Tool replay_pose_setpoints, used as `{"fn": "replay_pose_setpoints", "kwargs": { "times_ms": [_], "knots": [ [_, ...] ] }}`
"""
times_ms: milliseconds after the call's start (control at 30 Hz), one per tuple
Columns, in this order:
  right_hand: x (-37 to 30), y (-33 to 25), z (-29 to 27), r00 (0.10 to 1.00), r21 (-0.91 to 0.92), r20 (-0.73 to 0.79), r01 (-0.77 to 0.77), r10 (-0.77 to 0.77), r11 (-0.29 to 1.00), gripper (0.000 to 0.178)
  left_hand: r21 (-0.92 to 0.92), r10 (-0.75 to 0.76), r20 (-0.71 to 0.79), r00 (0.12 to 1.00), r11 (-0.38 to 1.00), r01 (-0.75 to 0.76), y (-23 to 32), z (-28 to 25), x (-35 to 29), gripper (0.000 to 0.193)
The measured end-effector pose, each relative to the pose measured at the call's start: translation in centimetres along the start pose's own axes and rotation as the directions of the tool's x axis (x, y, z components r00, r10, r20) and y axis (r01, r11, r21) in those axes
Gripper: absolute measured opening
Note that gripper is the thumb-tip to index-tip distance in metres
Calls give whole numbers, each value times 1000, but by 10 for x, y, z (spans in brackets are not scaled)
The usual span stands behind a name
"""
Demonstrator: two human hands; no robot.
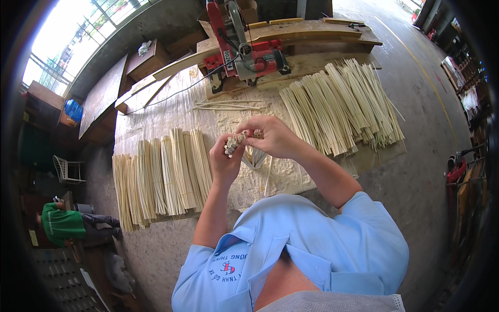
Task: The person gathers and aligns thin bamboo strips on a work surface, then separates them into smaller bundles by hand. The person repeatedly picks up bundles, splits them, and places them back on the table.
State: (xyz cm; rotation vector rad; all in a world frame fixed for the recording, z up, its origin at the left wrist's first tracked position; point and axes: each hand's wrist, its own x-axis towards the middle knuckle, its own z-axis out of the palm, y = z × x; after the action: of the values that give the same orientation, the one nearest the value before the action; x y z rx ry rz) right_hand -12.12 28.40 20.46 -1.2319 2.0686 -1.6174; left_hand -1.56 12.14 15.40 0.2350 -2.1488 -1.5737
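Note:
Both hands meet over the middle of the table, gripping thin pale wooden sticks. My left hand [224,162] is closed round a bundle of sticks [232,146], whose cut ends point up towards me. Against it, my right hand [276,136] is closed, with a few more stick ends [254,134] between thumb and fingers. Lower parts of the held sticks [253,160] show beneath the hands. Left of my hands lies a row of bundled sticks [169,174]; a larger pile of bundles [338,106] lies to the right.
A red power saw [249,57] stands on the bench beyond my hands, its cord running left. Several loose sticks [228,105] lie in front of it on the sawdust-strewn table [171,104]. Far left, a person in green [63,223] bends over near a white chair [68,170].

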Motion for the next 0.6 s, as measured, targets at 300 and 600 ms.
{"fn": "replay_pose_setpoints", "kwargs": {
  "times_ms": [300,600],
  "knots": [
    [-5,-7,0,978,-368,-114,121,-174,922,11,-32,200,13,980,979,-200,5,5,2,14],
    [-3,-9,-7,996,-101,84,-27,36,994,19,-7,87,24,996,996,-86,3,3,-4,15]
  ]
}}
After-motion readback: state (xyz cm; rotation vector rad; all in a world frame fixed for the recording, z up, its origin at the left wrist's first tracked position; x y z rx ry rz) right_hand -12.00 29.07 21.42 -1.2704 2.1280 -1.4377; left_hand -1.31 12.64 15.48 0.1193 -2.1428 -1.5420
